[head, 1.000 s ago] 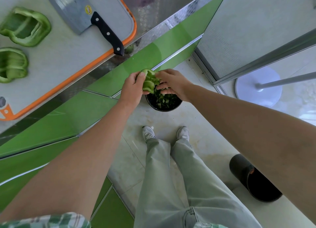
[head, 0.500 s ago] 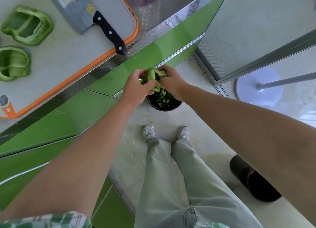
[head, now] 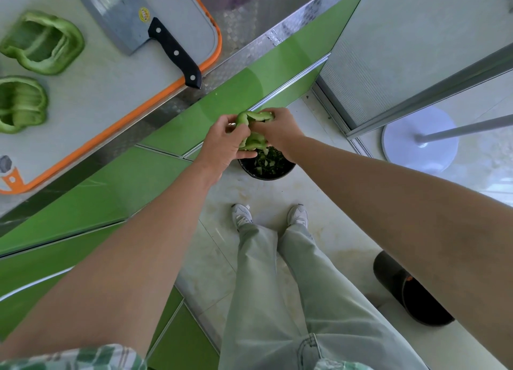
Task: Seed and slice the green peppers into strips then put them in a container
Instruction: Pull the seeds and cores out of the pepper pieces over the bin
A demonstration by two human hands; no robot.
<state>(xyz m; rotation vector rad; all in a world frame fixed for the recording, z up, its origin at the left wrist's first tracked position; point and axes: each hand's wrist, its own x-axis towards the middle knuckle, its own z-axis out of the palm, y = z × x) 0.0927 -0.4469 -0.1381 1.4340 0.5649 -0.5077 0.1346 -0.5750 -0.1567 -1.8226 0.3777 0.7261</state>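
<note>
Saw left hand (head: pixel 224 142) and right hand (head: pixel 280 131), fingers (head: pixel 245 155) clamped on pepper (head: pixel 254 117) over floor bin (head: pixel 288 168). My worry: hard tug could tear flesh, drop piece into scraps (head: pixel 268 164).

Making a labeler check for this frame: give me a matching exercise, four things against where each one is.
Things:
1. cleaver
2. held pepper
3. bin
4. white base

Places:
A. floor, far right, with a pole coming off it
B. gripped between the left hand and right hand
C. flat on the board
D. floor, just under the hands, with scraps inside

Pairs: 1-C, 2-B, 3-D, 4-A.
</note>
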